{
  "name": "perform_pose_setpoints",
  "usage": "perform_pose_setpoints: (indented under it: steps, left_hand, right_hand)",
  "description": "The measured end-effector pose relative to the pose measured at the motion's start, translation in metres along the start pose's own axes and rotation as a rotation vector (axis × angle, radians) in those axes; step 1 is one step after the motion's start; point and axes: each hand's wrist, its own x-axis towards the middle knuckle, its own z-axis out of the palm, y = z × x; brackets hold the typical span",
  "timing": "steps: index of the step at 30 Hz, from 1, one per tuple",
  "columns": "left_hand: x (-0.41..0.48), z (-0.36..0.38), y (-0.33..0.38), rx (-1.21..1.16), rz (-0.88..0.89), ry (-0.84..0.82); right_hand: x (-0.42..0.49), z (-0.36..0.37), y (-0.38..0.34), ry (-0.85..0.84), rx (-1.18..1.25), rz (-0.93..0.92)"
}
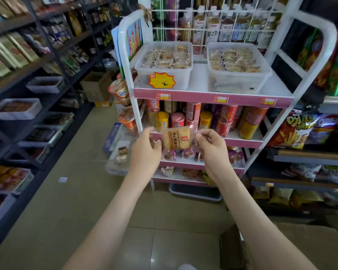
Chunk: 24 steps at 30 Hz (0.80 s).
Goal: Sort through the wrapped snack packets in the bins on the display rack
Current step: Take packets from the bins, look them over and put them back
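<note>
Snack packet is held flat in mid-air before the rack, level with its second shelf. The left hand and the right hand each pinch one wrapper end, probably to read the label. Above, the left bin and right bin sit full to their rims, and the way up to them looks open.
</note>
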Motion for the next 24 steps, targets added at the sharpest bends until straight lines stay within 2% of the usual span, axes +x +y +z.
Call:
perform_pose_setpoints:
  steps: [2,4,6,9,11,15,19,24]
  left_hand:
    - [-0.007,-0.002,0.010,-0.110,0.067,-0.043]
    - [-0.014,0.001,0.020,-0.410,0.037,-0.229]
    - [-0.017,0.003,0.024,-0.612,0.003,-0.306]
    - [-0.013,0.000,0.017,-0.648,0.075,-0.265]
    - [-0.008,-0.006,0.010,-0.631,0.124,-0.326]
    - [-0.001,-0.011,0.002,-0.665,0.130,-0.425]
    - [0.007,-0.012,-0.005,-0.666,0.139,-0.342]
    - [0.015,-0.011,-0.016,-0.703,0.044,-0.319]
  right_hand:
    - [-0.006,0.010,-0.008,0.010,-0.043,-0.086]
    - [-0.016,0.020,-0.015,-0.020,-0.103,-0.208]
    - [-0.026,0.030,-0.020,-0.108,-0.116,-0.299]
    - [-0.037,0.037,-0.021,-0.234,-0.144,-0.388]
    - [-0.040,0.038,-0.021,-0.254,-0.138,-0.422]
    - [-0.039,0.036,-0.022,-0.205,-0.092,-0.447]
    - [-0.037,0.037,-0.024,-0.176,-0.089,-0.475]
    - [-0.019,0.026,-0.023,0.000,-0.154,-0.404]
